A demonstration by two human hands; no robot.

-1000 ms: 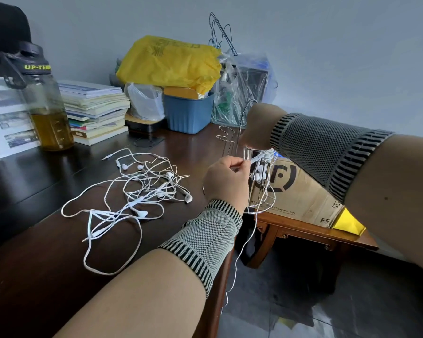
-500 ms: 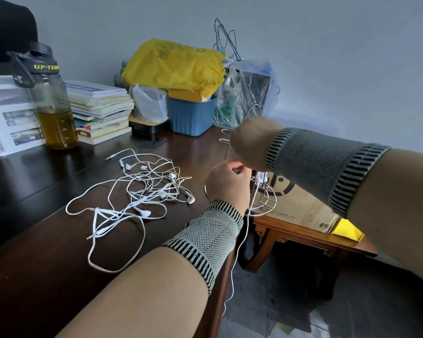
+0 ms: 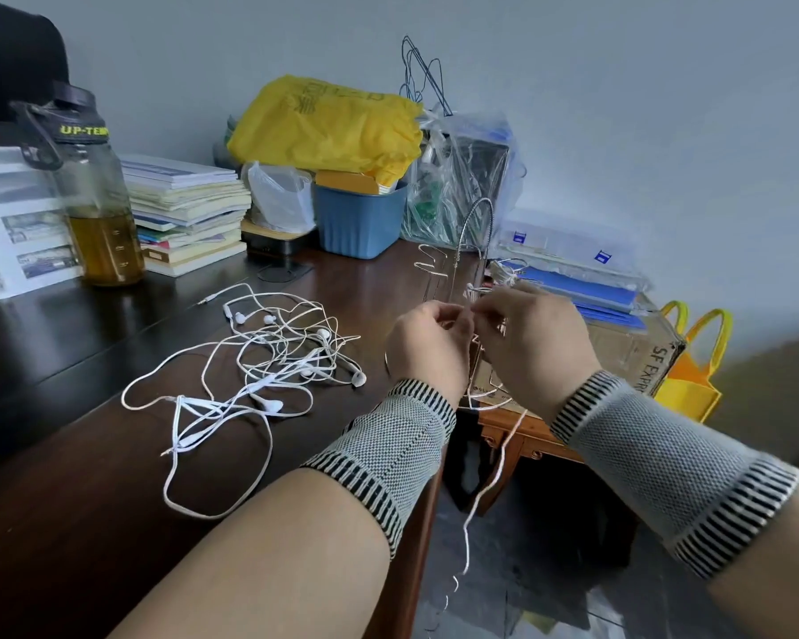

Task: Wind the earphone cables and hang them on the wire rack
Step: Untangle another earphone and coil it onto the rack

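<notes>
— Earphone cable (image 3: 490, 481) first: who has it?
— Both hands, fingers curled. The left hand (image 3: 427, 350) and right hand (image 3: 533, 348) pinch it together just in front of the wire rack (image 3: 473, 251), almost touching it.
— And its length?
— It hangs straight down past the desk (image 3: 88, 523) edge, below the fingers. The tangled earphones (image 3: 268, 362) lie well left, nearer the left hand.
</notes>
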